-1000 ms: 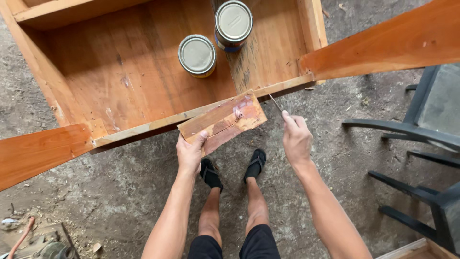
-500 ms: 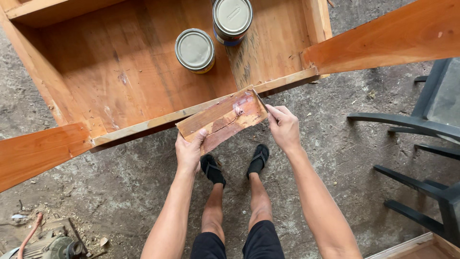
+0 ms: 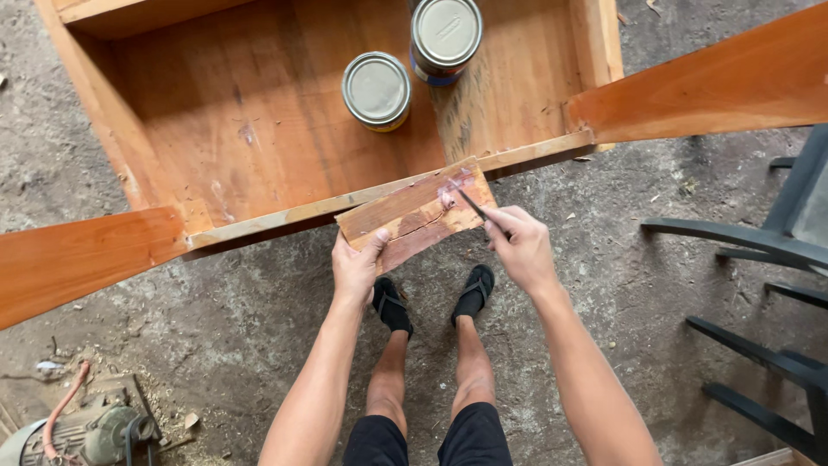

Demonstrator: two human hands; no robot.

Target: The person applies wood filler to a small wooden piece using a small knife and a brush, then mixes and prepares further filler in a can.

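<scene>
Head view: right hand point(image 3: 520, 250), fingers closed on a thin blade point(image 3: 471, 205), now touches the board point(image 3: 414, 216); left hand point(image 3: 358, 267) grips its lower edge.

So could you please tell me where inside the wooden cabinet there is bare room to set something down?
The cabinet's floor is bare left of the two tins, up to its left wall. A narrower strip lies between the tins and the right wall. The front edge is crowded: the left hand steadies a wood scrap while the right hand works a thin blade.

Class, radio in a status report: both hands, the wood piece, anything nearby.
Left hand grips wood piece. Right hand holds thin tool on its pinkish patch. Two closed cans beyond, apart.
</scene>
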